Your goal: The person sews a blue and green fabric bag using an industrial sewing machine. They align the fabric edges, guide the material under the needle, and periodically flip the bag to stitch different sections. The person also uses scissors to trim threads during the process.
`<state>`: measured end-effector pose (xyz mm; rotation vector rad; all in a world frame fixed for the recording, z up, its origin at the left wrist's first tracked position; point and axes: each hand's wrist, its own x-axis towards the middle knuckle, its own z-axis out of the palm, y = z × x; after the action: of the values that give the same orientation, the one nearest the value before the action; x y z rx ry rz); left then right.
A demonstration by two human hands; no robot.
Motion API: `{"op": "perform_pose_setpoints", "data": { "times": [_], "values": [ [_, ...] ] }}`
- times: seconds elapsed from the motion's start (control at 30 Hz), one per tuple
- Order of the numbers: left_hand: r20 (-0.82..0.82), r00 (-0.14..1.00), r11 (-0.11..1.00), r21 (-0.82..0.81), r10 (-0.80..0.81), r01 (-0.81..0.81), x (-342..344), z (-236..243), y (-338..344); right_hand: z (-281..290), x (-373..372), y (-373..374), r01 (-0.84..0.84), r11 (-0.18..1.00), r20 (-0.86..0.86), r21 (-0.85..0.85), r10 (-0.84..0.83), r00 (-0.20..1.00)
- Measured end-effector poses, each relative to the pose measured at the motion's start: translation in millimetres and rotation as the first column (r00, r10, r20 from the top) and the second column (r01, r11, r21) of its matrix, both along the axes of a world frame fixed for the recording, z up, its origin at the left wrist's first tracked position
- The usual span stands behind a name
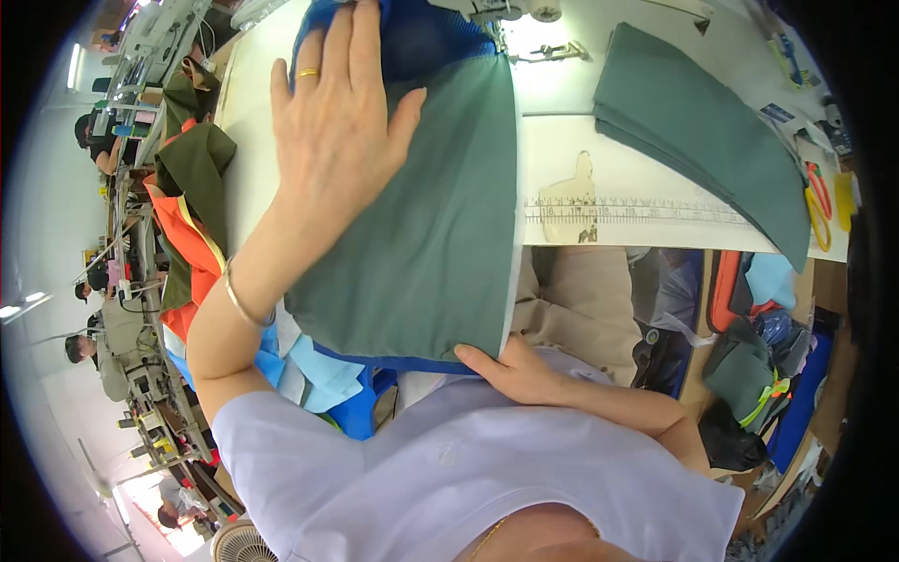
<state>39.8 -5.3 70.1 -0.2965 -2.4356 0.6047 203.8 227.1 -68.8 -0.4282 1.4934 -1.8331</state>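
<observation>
the grey-green cloth panel [440, 234] lies over the white table [557, 136], near the metal sewing machine [482, 9]. the left hand [337, 140] is spread on it, the right hand [515, 370] pinches its near edge; guiding evenly, without stretching, seems best.

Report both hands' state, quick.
Left hand: open, laid flat on the green-and-blue fabric.
Right hand: closed on that fabric's near edge, thumb on top.
</observation>
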Motion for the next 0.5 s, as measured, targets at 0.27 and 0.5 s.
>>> {"op": "perform_pose_setpoints", "data": {
  "times": [0.27, 0.5],
  "values": [
    [0.27, 0.955, 0.968, 0.18, 0.12, -0.173, -73, -110, -180, 5, -6, 7, -0.1, 0.995, -0.174, -0.028, 0.094, 0.98],
    [0.438, 0.836, 0.938, -0.244, 0.332, -0.245, -39, -4, -14, 31, -16, 4, -0.069, 0.997, -0.477, -0.038, 0.043, 0.878]
  ]
}}
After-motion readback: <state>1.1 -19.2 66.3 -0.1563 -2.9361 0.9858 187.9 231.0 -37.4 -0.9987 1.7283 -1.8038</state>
